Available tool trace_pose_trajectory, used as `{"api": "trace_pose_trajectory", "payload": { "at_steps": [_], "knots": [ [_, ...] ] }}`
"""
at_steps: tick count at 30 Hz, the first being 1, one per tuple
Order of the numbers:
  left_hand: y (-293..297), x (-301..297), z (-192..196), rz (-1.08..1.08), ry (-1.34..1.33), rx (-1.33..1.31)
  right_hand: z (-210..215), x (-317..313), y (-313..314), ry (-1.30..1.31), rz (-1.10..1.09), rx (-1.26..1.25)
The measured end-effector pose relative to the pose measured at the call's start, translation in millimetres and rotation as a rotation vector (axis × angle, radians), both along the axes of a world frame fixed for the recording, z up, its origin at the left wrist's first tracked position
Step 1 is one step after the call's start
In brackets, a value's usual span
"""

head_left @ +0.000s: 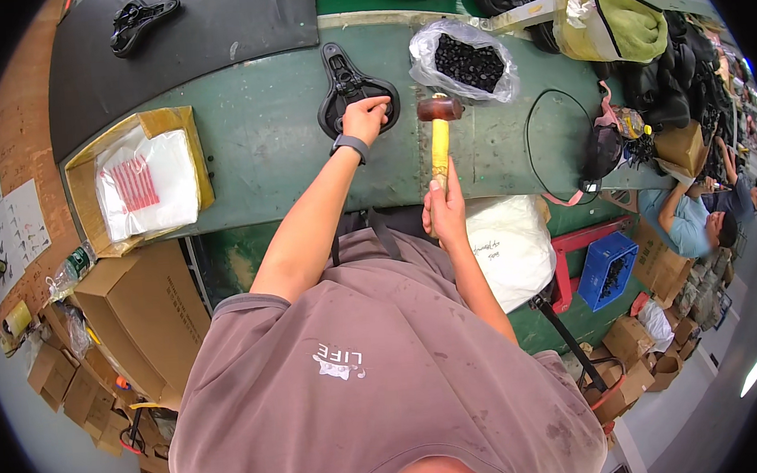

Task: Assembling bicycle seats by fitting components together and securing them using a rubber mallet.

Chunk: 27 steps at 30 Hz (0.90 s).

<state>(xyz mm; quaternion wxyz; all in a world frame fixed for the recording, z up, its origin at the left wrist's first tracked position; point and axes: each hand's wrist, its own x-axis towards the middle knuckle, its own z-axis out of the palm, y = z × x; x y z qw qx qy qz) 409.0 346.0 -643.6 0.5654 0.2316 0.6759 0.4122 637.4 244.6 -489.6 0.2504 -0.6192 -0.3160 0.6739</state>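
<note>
A black bicycle saddle (343, 74) lies underside up on the green workbench, its narrow nose pointing away from me. My left hand (366, 121) is over the wide rear part of it, fingers drawn together; whatever they may pinch is too small to see. In my right hand (444, 211), closed around the lower handle, is a mallet (440, 139) with a yellow handle and a reddish-brown head. The mallet head is just right of the saddle, apart from it. Beyond it stands an open clear plastic bag (465, 61) full of small black parts.
A cardboard box (206, 160) lined with white plastic is on the bench's left. Another saddle (137, 24) lies on a black mat (244, 24). A black cable loop (528, 132) and dark saddles (676, 71) are at right. A blue crate (608, 270) sits lower right; people work beyond.
</note>
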Motion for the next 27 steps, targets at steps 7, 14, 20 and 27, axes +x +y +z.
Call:
{"api": "trace_pose_trajectory", "payload": {
  "at_steps": [7,14,20,27],
  "knots": [
    [-7.9,3.9,15.3,0.105,0.017,0.041,-13.1,3.5,50.2,-0.318,0.451,0.387],
    [-69.9,-19.8,81.7,0.461,-0.518,0.075,-54.3,5.5,40.9,-0.611,0.752,0.595],
    [-101.9,-41.7,68.4,0.368,-0.487,0.079,-1.2,8.8,52.7,-0.446,0.571,0.384],
    [-75.6,-46.9,19.3,0.18,0.038,0.12,-21.9,8.0,20.8,-0.363,0.535,0.429]
  ]
}}
